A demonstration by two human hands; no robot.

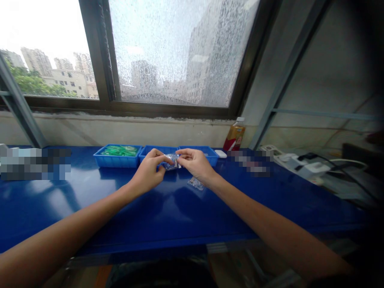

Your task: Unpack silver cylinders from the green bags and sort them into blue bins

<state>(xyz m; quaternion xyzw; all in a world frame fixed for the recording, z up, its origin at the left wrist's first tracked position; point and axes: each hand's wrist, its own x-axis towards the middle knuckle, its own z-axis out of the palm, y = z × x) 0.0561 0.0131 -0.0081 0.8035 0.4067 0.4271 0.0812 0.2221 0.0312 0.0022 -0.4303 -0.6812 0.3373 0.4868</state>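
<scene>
Between my two hands is a small clear plastic bag [172, 161] with something in it too small to make out. My left hand [150, 170] pinches its left side between thumb and fingers. The fingers of my right hand [196, 165] are closed on its right edge. Both hands are raised over the blue table [144, 224], in front of the blue bins. Another small clear bag [195, 183] lies on the table just below my right hand, partly hidden by the wrist.
A blue bin [117, 161] of green pieces stands left. Two more, a middle bin [144, 151] and right bin [213, 158], sit partly behind my hands. A white case [221, 153], a bottle [235, 136] and white plugs with cables [310, 168] are to the right.
</scene>
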